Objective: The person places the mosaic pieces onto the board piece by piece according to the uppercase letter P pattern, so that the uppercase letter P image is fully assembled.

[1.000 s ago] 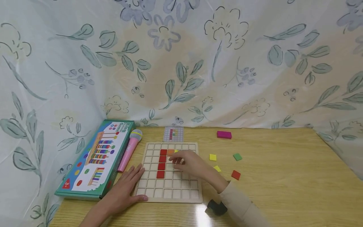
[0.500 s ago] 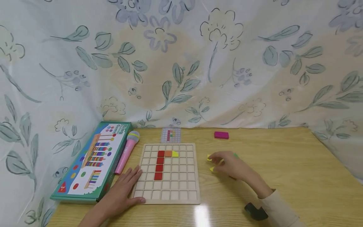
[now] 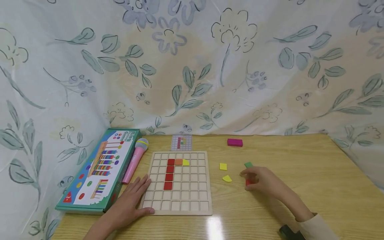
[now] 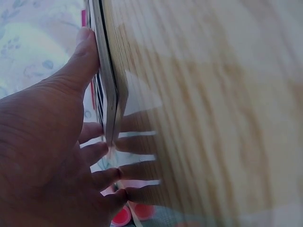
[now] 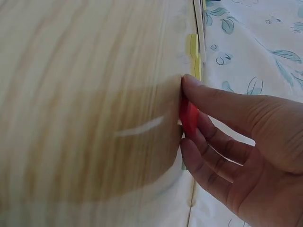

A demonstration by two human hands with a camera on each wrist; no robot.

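A wooden grid board (image 3: 192,200) lies on the table with a column of red tiles (image 3: 169,173), an orange tile (image 3: 178,162) and a yellow quarter-round tile (image 3: 185,162) set in it. My left hand (image 3: 141,196) rests flat on the board's near left corner, thumb along its edge (image 4: 110,94). To the right of the board, my right hand (image 3: 253,180) pinches a loose red tile (image 5: 188,116) that lies on the table between thumb and fingers. Close by lie a green tile (image 3: 248,164), a yellow square (image 3: 223,166) and a yellow quarter-round piece (image 3: 227,179).
A small pattern card (image 3: 181,142) lies behind the board and a magenta block (image 3: 235,142) sits further right. A pink toy microphone (image 3: 135,160) and a green game box (image 3: 100,168) lie to the left. Flowered cloth hangs around the wooden table (image 3: 300,156).
My right hand left the board, passed over the yellow pieces, moved right and took hold of the red tile. The left hand stayed on the board's corner.
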